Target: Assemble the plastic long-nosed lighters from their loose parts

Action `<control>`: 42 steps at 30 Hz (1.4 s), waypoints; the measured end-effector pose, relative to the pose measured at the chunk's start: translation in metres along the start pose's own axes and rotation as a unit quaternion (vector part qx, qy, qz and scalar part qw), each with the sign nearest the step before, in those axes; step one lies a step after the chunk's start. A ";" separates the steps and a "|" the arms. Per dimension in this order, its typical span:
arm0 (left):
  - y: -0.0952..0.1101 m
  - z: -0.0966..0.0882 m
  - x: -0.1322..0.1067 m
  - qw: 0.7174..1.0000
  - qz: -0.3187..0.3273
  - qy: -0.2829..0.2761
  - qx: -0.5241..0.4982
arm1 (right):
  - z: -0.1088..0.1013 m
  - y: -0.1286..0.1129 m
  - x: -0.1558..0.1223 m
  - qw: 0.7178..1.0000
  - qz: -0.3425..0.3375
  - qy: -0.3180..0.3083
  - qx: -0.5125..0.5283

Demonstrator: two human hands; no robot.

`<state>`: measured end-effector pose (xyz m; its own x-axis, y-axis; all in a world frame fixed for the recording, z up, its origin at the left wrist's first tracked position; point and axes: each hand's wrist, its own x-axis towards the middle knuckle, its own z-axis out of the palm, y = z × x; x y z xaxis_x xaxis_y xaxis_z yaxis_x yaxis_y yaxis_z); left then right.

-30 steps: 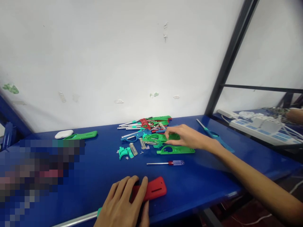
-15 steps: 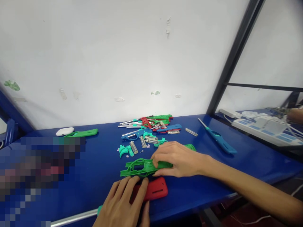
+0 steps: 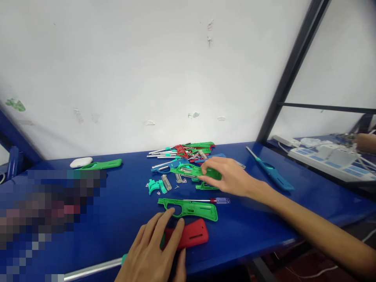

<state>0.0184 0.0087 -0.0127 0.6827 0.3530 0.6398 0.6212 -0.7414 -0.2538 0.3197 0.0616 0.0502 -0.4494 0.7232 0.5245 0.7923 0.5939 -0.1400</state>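
Observation:
My right hand (image 3: 226, 175) pinches a green plastic lighter shell half (image 3: 190, 170) just above the scattered parts. Another green half (image 3: 202, 210) lies on the table nearer me, hollow side up, its front end close to my left fingertips. Spread over a red long-nosed lighter (image 3: 192, 235), my left hand (image 3: 157, 243) holds it near the table's front edge, covering its middle. Its metal tube (image 3: 94, 270) sticks out to the left. Behind the nearer green half lies a screwdriver (image 3: 220, 201) with a clear purple handle. A further green piece (image 3: 205, 187) is partly hidden under my right hand.
Lighter parts are heaped near the wall, with metal tubes (image 3: 161, 156) among them. Teal triggers (image 3: 154, 186) and clear fuel tanks (image 3: 166, 182) lie in front. A blue lighter (image 3: 272, 175) is at right, power strips (image 3: 323, 162) beyond. A white case (image 3: 80, 162) sits left.
My right hand has lifted one green shell half off the other and carried it away from me towards the parts. The lower half and screwdriver now show. My left hand stays on the red lighter.

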 end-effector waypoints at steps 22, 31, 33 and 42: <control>-0.001 -0.003 0.002 1.000 -0.005 0.011 -0.014 | 0.005 -0.007 -0.001 0.988 -0.079 -0.126 0.034; 0.002 -0.004 0.004 1.000 -0.005 0.008 -0.020 | 0.007 -0.007 -0.002 0.986 -0.081 -0.140 0.043; 0.002 -0.004 0.003 1.000 -0.012 0.008 -0.027 | 0.006 -0.008 -0.002 0.986 -0.081 -0.134 0.049; 0.001 -0.009 0.005 0.997 -0.016 0.003 -0.079 | 0.006 -0.032 -0.007 0.978 -0.137 -0.128 0.095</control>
<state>0.0191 0.0049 -0.0032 0.6603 0.3751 0.6507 0.5747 -0.8101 -0.1162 0.2955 0.0395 0.0460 -0.7416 0.5786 0.3396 0.5485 0.8143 -0.1896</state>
